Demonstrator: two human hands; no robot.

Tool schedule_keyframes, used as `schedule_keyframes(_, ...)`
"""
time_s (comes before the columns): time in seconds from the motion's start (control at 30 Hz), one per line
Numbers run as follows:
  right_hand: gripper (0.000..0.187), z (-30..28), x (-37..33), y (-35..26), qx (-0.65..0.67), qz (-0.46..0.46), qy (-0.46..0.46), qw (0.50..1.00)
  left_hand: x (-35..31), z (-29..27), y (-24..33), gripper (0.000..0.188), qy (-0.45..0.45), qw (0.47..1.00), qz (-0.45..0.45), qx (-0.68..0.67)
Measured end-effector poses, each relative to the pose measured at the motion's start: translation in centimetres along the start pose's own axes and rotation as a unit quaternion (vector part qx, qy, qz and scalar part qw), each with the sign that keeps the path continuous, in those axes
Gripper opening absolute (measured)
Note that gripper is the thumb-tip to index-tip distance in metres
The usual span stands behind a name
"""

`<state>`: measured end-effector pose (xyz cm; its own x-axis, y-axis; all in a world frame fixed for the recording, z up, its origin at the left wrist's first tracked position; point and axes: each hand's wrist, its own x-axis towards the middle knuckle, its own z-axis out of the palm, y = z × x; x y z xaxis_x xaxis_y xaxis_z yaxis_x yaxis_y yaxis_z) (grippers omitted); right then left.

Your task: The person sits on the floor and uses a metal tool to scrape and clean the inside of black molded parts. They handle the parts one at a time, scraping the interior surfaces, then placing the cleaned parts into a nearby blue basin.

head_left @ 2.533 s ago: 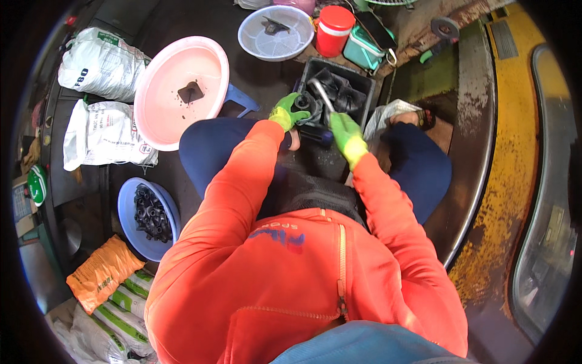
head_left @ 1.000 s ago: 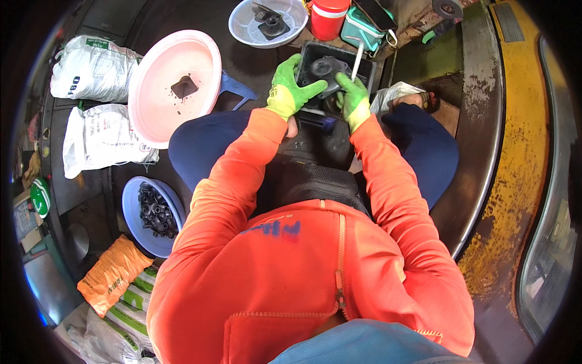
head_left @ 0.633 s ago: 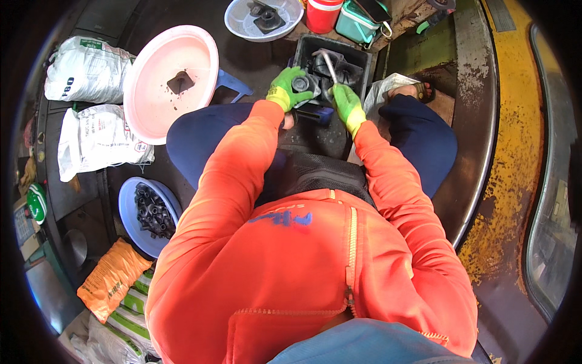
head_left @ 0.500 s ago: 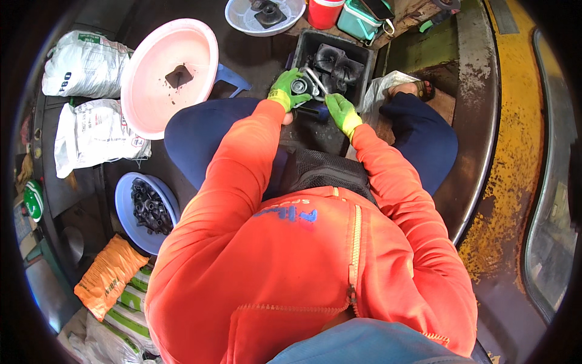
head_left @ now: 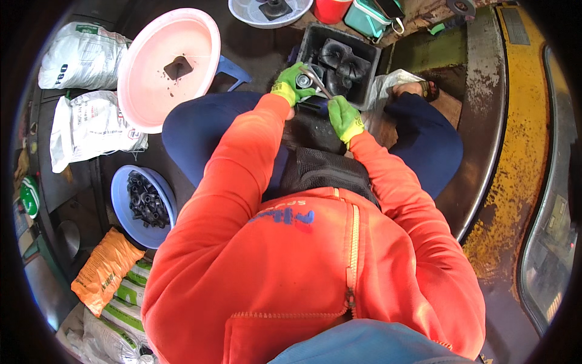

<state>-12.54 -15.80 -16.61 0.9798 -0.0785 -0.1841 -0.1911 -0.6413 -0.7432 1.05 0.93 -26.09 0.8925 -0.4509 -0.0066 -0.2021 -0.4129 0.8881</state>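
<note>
Tool (head_left: 319, 84) — end hidden in right hand (head_left: 346, 117)

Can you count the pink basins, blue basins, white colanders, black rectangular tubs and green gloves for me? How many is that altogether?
Pink basin: 1
Blue basin: 1
White colander: 1
Black rectangular tub: 1
Green gloves: 2, one on the left hand, one on the right hand
Total: 6

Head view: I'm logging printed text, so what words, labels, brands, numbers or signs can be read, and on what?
Wording isn't copied, only located:
Upper white sack: black letters readable; green label too small.
Lower white sack: dark and red print, mostly too small.
Orange bag: dark letters, creased.
Jacket: blue and white chest lettering.
Striped sacks: print too small.
Left glove cuff: print too blurred.
Tool: none visible.
</note>
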Motion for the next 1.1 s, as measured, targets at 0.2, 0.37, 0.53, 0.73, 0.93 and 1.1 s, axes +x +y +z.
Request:
schedule_keyframes(0.2,0.04,0.2,0.2,0.4,-0.032,0.03,-0.011,0.999,-0.2,-0.2,1.4,0.082,-0.038,0.998,-0.046,-0.011)
schedule_keyframes(0.37,0.042,0.4,0.5,1.1,-0.091,0.115,-0.089,0.985,-0.3,-0.4,1.3,0.082,-0.026,0.997,-0.02,0.065)
schedule_keyframes(0.53,0.045,0.9,0.7,1.0,-0.081,0.142,-0.117,0.98,0.0,0.3,-0.5,0.086,-0.011,0.998,0.012,0.059)
schedule_keyframes(0.73,0.048,0.6,0.7,0.5,-0.025,0.121,-0.105,0.987,-0.1,0.6,-0.9,0.086,-0.01,0.998,0.017,0.063)
schedule_keyframes(0.93,0.049,-0.1,0.7,0.9,-0.043,0.116,-0.087,0.989,-0.3,-0.3,1.0,0.078,-0.017,0.999,-0.004,0.051)
schedule_keyframes(1.1,0.042,-4.6,1.4,-1.7,0.039,0.075,0.002,0.996,1.3,-2.5,4.1,0.064,-0.062,0.995,-0.072,-0.035)
